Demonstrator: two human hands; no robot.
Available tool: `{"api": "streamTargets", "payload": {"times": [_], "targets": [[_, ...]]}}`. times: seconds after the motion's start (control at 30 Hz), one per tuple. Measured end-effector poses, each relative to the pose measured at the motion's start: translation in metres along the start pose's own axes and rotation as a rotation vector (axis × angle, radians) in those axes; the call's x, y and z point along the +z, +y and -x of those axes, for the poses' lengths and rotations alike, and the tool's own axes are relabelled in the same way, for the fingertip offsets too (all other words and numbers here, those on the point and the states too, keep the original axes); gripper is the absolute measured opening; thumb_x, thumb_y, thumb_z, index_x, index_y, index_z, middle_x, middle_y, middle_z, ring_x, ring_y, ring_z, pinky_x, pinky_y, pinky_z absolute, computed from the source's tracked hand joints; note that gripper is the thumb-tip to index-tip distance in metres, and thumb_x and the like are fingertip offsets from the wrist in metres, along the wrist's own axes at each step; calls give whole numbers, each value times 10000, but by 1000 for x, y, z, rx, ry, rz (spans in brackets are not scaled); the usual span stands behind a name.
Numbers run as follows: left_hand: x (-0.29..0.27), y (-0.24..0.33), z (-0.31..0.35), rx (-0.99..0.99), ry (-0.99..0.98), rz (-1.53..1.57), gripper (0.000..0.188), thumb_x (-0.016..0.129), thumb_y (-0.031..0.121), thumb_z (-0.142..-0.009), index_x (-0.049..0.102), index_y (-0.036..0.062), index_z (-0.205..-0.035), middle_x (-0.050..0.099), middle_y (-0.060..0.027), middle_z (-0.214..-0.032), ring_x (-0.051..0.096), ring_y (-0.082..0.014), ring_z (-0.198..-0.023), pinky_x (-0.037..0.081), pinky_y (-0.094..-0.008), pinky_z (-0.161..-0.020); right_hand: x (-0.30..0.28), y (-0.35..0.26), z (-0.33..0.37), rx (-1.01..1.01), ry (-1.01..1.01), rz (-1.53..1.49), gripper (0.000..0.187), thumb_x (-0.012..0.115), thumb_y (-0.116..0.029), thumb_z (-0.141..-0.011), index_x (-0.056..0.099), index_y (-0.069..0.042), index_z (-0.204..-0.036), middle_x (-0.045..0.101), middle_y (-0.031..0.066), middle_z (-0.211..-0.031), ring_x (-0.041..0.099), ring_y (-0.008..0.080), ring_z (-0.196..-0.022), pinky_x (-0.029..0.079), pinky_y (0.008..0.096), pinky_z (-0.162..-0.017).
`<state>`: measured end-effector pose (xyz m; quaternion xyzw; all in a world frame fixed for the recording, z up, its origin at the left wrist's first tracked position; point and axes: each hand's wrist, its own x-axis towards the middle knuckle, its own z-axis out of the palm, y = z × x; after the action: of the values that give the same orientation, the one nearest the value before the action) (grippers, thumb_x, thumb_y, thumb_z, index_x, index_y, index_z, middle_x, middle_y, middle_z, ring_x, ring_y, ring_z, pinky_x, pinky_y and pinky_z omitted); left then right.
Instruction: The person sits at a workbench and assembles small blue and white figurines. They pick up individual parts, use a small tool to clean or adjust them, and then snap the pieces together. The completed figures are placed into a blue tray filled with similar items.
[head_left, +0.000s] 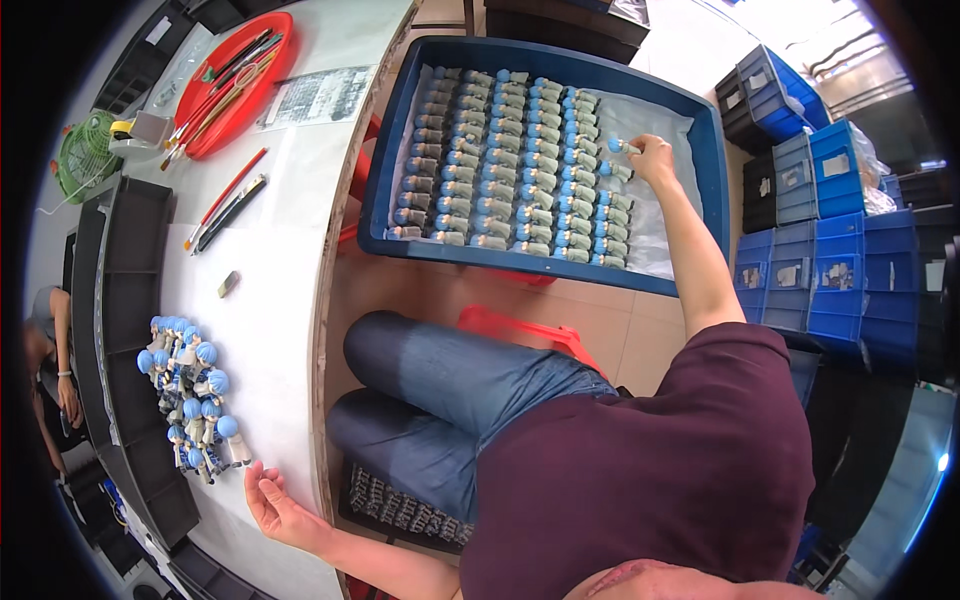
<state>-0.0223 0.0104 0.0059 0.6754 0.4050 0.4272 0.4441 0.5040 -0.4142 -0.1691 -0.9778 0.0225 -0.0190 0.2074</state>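
My right hand (652,160) is over the blue tray (545,264), its fingers closed on a small blue-haired figurine (617,146). Beneath it, long rows of similar figurines (497,160) lie on white lining, with a shorter row nearest my hand. On the white table, my left hand (277,508) is loosely curled with fingers apart and nothing visible in it. Its fingertips come close to a blue-haired figurine (232,440) at the edge of a cluster of figurines (190,390); whether they touch cannot be told.
A red round tray (285,80) holds brushes and tools. A red brush (233,190), a dark pen-like tool (228,215) and a small grey block (229,284) lie on the table (270,330). Blue crates (815,270) are stacked at right. Another person's hand (70,402) shows far left.
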Motion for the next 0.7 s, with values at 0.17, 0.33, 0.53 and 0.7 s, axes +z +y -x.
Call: {"api": "streamTargets", "payload": {"times": [0.17, 0.33, 0.53, 0.7], "targets": [[-1, 1, 1, -7, -3, -11, 241, 522, 94, -918, 556, -30, -1121, 602, -96, -1076, 549, -121, -866, 435, -232, -775, -22, -1, 24, -35, -32, -116, 261, 681, -154, -660, 686, -69, -907, 676, 116, -904, 649, 235, -856, 500, 325, -796], [-2, -1, -1, -4, -18, 1, 239, 524, 87, -915, 557, -29, -1122, 602, -97, -1080, 552, -123, -875, 436, -233, -780, -15, 4, 52, -141, -177, -130, 275, 705, -161, -659, 678, -59, -912, 674, 120, -875, 647, 230, -816, 503, 318, -756], [-3, -3, 0, 7, -17, 40, 254, 531, 69, -909, 558, -35, -1138, 606, -111, -1077, 566, -129, -871, 449, -237, -786, 5, 14, 60, -218, -75, -62, 259, 709, -114, -659, 672, -34, -903, 673, 136, -865, 650, 220, -783, 505, 317, -744], [-1, -1, 0, 10, -18, 20, 242, 527, 73, -910, 561, -31, -1126, 607, -107, -1075, 559, -128, -867, 444, -239, -782, 7, 20, 59, -241, -126, -89, 260, 684, -127, -701, 680, -79, -957, 660, 143, -895, 634, 265, -853, 489, 341, -788]]}}
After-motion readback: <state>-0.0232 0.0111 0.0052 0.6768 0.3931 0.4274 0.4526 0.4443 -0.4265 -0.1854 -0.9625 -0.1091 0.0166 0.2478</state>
